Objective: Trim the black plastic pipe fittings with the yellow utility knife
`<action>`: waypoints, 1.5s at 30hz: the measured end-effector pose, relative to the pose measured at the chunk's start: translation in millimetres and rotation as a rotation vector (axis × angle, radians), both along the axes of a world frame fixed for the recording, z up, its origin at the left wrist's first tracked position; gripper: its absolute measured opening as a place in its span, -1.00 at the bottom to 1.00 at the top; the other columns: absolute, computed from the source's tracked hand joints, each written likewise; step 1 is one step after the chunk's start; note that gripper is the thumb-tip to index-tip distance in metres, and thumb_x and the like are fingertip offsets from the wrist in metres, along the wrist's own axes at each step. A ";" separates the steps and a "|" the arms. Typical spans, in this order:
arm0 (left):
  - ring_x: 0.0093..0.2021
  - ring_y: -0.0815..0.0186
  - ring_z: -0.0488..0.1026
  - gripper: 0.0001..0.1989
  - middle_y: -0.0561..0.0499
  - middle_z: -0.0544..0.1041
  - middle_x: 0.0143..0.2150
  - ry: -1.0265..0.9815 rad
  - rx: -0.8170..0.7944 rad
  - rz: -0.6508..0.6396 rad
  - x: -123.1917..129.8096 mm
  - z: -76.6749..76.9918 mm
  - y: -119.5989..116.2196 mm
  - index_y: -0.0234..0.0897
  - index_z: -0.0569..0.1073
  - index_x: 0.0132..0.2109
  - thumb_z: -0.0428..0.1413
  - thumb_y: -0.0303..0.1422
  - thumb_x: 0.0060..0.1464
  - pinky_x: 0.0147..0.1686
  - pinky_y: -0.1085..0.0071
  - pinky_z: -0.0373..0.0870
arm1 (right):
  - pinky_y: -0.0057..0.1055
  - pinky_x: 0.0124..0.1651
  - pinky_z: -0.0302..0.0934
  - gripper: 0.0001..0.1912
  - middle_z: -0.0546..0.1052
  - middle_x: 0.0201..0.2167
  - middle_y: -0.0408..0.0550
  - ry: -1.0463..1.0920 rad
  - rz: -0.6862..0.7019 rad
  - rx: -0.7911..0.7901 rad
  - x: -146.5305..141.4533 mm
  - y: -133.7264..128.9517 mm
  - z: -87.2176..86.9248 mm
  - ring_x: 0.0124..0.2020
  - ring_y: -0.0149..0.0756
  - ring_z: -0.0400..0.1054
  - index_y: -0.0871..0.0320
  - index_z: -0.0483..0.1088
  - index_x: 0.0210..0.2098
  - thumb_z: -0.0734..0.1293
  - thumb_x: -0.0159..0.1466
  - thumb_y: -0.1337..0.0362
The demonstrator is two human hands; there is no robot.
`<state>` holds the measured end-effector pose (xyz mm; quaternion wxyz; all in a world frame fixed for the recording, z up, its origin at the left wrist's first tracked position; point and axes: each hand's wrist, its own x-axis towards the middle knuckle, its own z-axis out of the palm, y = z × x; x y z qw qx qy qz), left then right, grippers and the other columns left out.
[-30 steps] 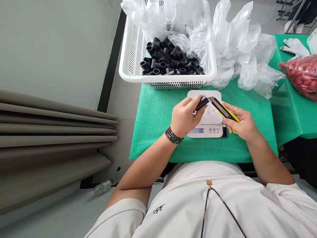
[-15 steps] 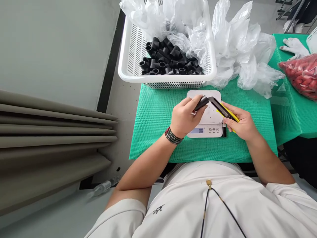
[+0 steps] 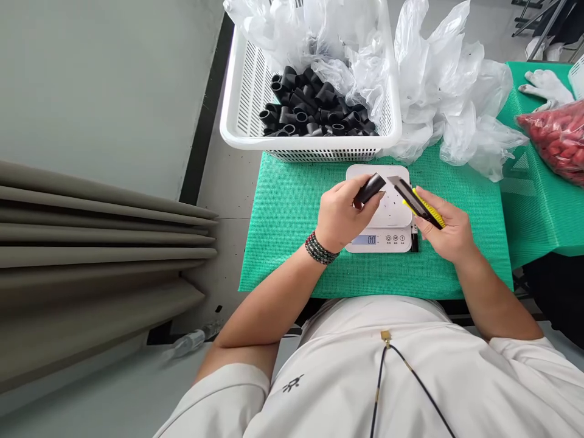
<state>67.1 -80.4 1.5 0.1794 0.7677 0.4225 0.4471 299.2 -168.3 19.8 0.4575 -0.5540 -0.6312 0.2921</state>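
Observation:
My left hand [image 3: 341, 208] is shut on a short black plastic pipe fitting [image 3: 369, 189], which it holds above a white digital kitchen scale [image 3: 378, 210]. The scale's display reads 0.0. My right hand [image 3: 449, 230] grips a yellow utility knife [image 3: 424, 208] with its steel blade pointing left. The blade tip sits right by the end of the fitting, and I cannot tell whether they touch. Both hands hover over the scale, and a small black object [image 3: 414, 243] stands at its right side.
A white slotted basket [image 3: 310, 143] holds several black pipe fittings and plastic bags. More clear bags [image 3: 438, 103] lie to its right on the green mesh mat [image 3: 292, 255]. Further right are a red bag [image 3: 556, 143] and a white glove [image 3: 545, 85]. A curtain hangs at left.
The knife's handle has swung a little to the right and its yellow body now lies higher in my right hand. The fitting stays in nearly the same place in my left hand.

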 end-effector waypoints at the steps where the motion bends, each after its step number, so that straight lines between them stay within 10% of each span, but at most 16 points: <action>1: -0.45 0.40 0.44 -0.69 0.04 0.63 -0.33 0.003 -0.008 0.002 0.3 0.1 -0.5 -0.25 0.64 0.05 0.24 -0.14 0.35 -0.36 0.47 0.45 | -0.12 0.12 0.66 -0.48 0.70 0.20 -0.04 -0.047 0.009 0.046 -1.0 0.0 -1.0 0.00 -0.09 0.71 -0.08 0.56 0.33 0.46 0.40 0.27; 4: -0.44 0.39 0.47 -0.69 0.03 0.65 -0.32 0.012 -0.018 -0.016 0.3 1.2 -1.8 -0.26 0.64 0.06 0.24 -0.15 0.35 -0.33 0.47 0.46 | -0.07 0.32 0.56 -0.48 0.66 0.27 -0.02 -0.128 -0.025 0.119 -2.6 0.9 -3.0 0.22 -0.03 0.64 -0.04 0.53 0.36 0.43 0.43 0.29; 18: -0.41 0.35 0.49 -0.66 -0.05 0.68 -0.24 0.055 -0.053 -0.070 -0.8 -0.5 -2.5 -0.28 0.60 0.08 0.18 -0.12 0.39 -0.32 0.43 0.48 | -0.17 -0.02 0.65 -0.49 0.74 0.08 0.05 -0.324 -0.043 0.142 -0.1 -0.7 0.5 -0.12 -0.08 0.70 -0.04 0.53 0.37 0.39 0.45 0.26; 32: -0.43 0.38 0.47 -0.71 0.04 0.61 -0.33 0.033 0.000 -0.025 0.3 -2.7 -2.4 -0.24 0.51 -0.07 0.20 -0.09 0.37 -0.38 0.46 0.38 | -0.09 0.23 0.61 -0.49 0.68 0.23 0.02 -0.270 -0.021 0.127 7.4 3.2 -2.3 0.13 -0.02 0.67 -0.03 0.53 0.37 0.41 0.44 0.25; 40: -0.22 0.31 0.59 -0.75 -0.07 0.67 -0.10 -0.055 -0.169 -0.173 -1.4 0.7 1.5 -0.26 0.47 0.10 0.18 -0.25 0.37 -0.26 0.41 0.48 | -0.04 0.22 0.63 -0.47 0.66 0.27 0.03 -0.136 -0.038 0.096 8.9 1.9 -2.6 0.14 0.01 0.67 -0.03 0.50 0.39 0.43 0.45 0.13; 45: -0.24 0.31 0.63 -0.57 -0.13 0.69 -0.12 -0.352 -0.406 -0.322 1.6 2.5 1.4 -0.28 0.48 0.09 0.18 0.01 0.41 -0.32 0.42 0.52 | -0.06 0.04 0.66 -0.55 0.74 0.09 0.05 -0.225 0.016 0.192 5.6 1.5 -4.4 -0.05 -0.04 0.70 -0.09 0.54 0.33 0.39 0.47 0.13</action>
